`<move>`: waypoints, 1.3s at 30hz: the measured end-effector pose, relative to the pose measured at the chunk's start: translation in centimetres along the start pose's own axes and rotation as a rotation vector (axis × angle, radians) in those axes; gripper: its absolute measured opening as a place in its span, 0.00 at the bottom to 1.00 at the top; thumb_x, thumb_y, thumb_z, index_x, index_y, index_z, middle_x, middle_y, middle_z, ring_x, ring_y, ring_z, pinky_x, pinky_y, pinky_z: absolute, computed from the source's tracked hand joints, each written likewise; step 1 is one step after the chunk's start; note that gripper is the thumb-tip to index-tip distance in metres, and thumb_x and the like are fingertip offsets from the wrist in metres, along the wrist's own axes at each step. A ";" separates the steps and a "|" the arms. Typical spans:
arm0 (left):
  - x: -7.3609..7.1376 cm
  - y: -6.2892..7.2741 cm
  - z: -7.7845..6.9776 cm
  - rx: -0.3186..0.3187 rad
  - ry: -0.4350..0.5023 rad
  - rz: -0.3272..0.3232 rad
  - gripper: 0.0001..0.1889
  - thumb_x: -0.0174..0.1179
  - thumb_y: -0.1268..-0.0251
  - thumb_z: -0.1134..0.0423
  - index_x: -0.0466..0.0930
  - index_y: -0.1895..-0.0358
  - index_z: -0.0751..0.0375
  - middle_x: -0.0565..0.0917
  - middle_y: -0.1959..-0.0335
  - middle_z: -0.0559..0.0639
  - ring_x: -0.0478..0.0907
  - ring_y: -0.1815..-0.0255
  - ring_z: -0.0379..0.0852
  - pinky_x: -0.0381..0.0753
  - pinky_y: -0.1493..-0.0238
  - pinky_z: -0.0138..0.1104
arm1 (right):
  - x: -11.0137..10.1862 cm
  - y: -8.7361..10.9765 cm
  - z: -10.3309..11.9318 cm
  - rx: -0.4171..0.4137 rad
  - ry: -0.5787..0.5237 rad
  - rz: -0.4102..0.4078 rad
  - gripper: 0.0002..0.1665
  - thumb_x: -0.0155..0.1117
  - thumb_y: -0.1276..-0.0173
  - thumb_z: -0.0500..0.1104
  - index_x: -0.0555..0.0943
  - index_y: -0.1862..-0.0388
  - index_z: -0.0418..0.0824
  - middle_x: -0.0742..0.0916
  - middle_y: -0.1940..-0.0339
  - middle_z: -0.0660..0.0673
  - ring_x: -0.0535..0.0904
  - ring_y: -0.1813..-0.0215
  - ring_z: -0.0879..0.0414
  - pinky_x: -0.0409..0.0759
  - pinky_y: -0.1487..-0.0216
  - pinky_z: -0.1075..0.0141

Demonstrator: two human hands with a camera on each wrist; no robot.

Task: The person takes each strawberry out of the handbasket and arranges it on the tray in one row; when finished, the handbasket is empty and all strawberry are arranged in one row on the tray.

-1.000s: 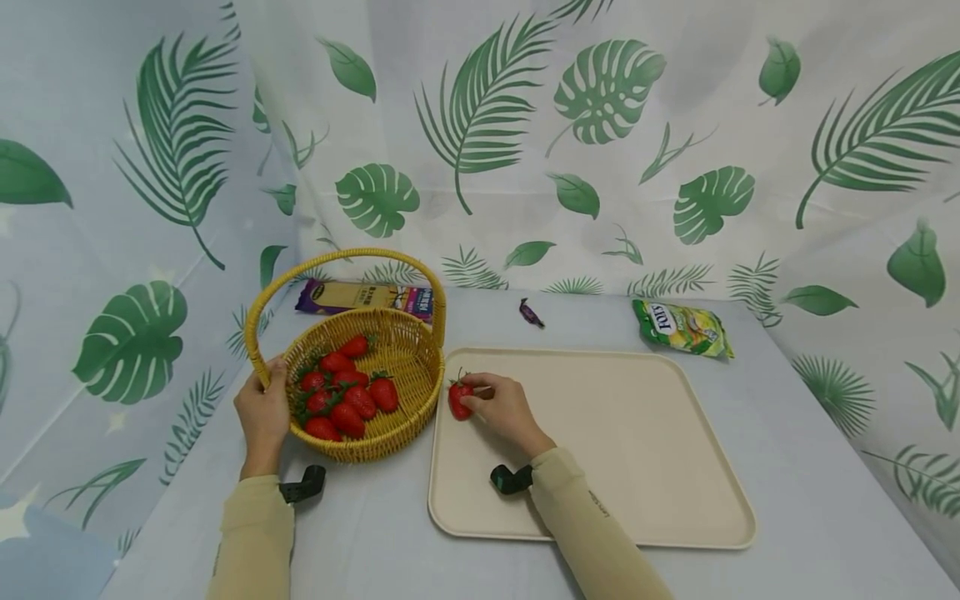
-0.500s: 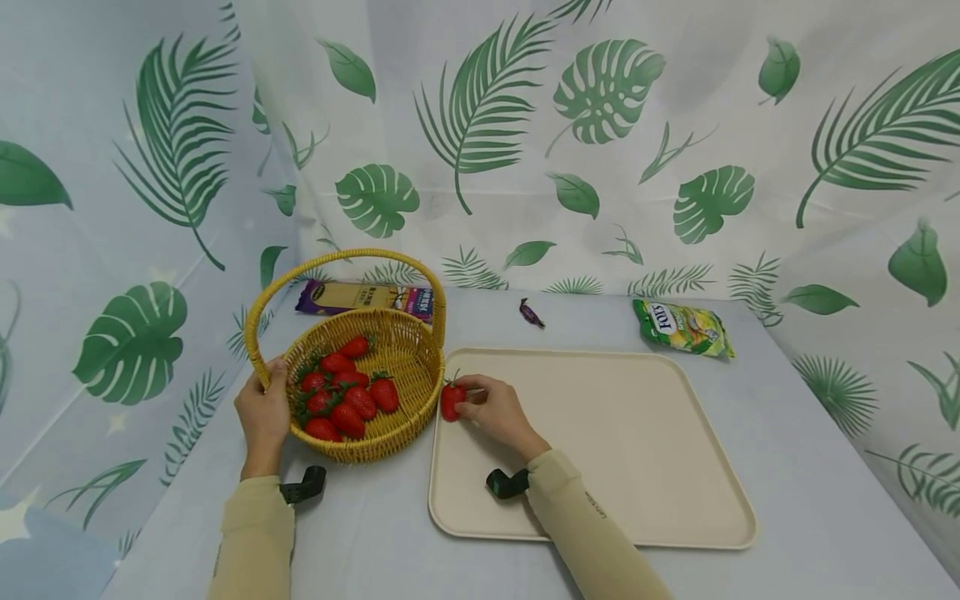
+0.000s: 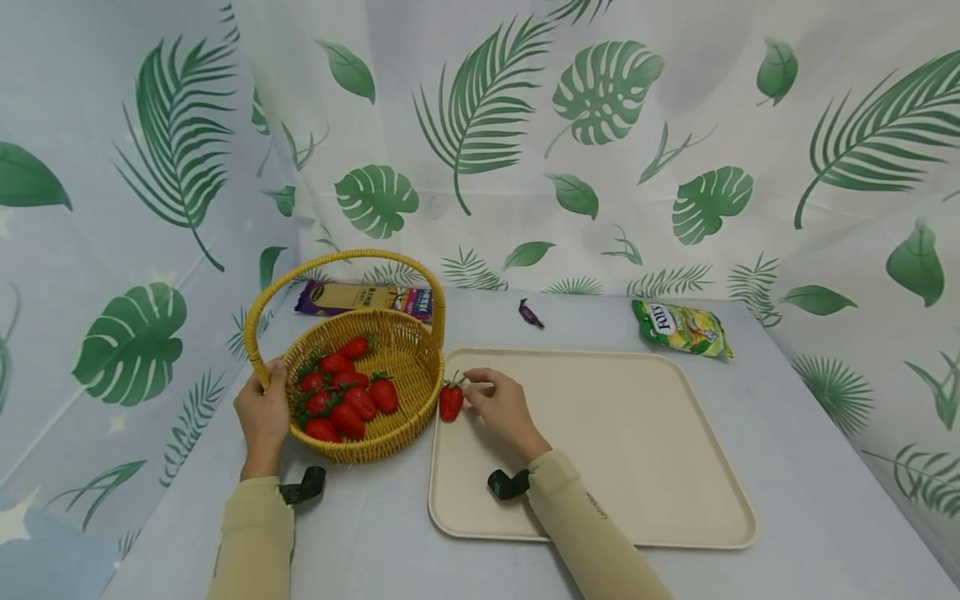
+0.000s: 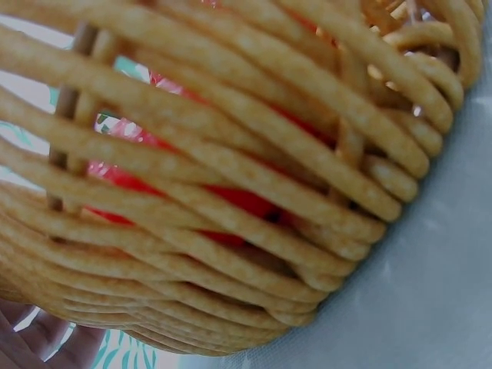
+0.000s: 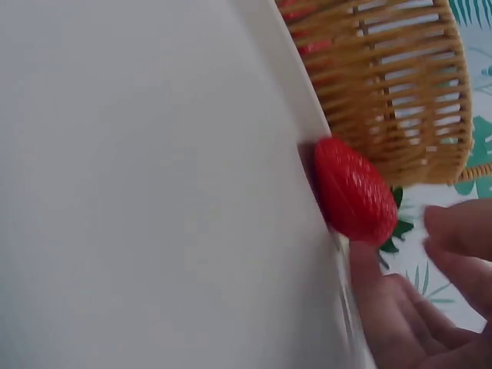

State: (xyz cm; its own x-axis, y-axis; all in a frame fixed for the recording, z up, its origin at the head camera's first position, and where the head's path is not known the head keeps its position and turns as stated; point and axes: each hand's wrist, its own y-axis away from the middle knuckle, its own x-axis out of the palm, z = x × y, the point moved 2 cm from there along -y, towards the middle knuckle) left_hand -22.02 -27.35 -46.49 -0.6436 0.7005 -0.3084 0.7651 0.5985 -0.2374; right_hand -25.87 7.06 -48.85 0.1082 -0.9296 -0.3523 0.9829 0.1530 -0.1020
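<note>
Strawberry [image 3: 452, 402] just beside the right hand [image 3: 504, 412], fingers parted
Lying on the tray [image 3: 600, 450], it's probably light and smooth; pinch its sides. The left hand [image 3: 262, 412] grips the basket [image 3: 375, 447].

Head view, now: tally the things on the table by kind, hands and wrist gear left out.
Strawberries: 10 visible (9 in the basket, 1 on the tray)
Yellow basket: 1
Beige tray: 1
Long purple-and-tan packet: 1
Green snack bag: 1
Small purple-wrapped piece: 1
Total: 15 visible; leaves or fruit could hide more strawberries.
</note>
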 end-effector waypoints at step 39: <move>0.2 0.0 0.3 0.002 -0.012 -0.009 0.31 0.45 0.26 0.39 0.80 0.59 0.68 0.78 0.65 0.61 0.65 0.72 0.45 0.63 0.63 0.37 | 8.2 -5.4 8.9 -0.103 0.108 0.610 0.21 0.60 0.35 0.33 0.80 0.42 0.39 0.84 0.45 0.44 0.80 0.47 0.57 0.79 0.51 0.65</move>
State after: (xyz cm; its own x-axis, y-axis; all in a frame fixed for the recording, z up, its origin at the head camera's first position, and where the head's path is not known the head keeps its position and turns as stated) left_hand -22.09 -27.32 -46.82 -0.6499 0.6907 -0.3172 0.7596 0.6037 -0.2419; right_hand -28.95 -4.38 -42.93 0.6241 -0.6264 -0.4670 0.7290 0.6819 0.0598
